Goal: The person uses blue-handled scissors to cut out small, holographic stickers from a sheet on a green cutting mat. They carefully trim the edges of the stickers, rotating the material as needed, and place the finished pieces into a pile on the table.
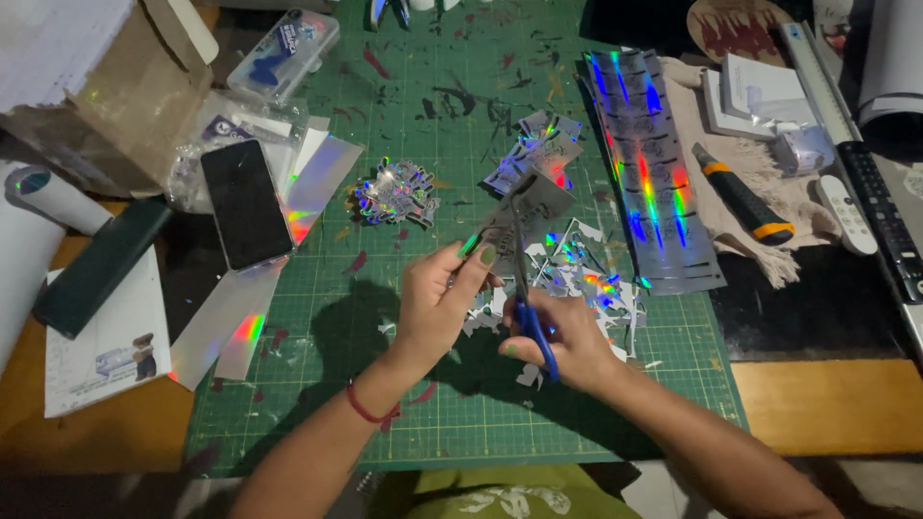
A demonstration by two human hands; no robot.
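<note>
My left hand (437, 303) pinches a piece of holographic sticker sheet (527, 213) by its lower left edge, above the green cutting mat (452, 106). My right hand (565, 338) grips blue-handled scissors (524, 259), whose blades point up into that sheet. A pile of cut-out holographic stickers (394, 190) lies on the mat to the upper left of my hands. Shiny offcuts (586, 279) are scattered right behind my hands.
A long holographic sheet with cut-out holes (654, 173) lies to the right, next to a utility knife (745, 197) on a cloth. A phone (245, 204) and a cardboard box (125, 91) sit at the left. A ruler (817, 82) and remotes (880, 207) line the right edge.
</note>
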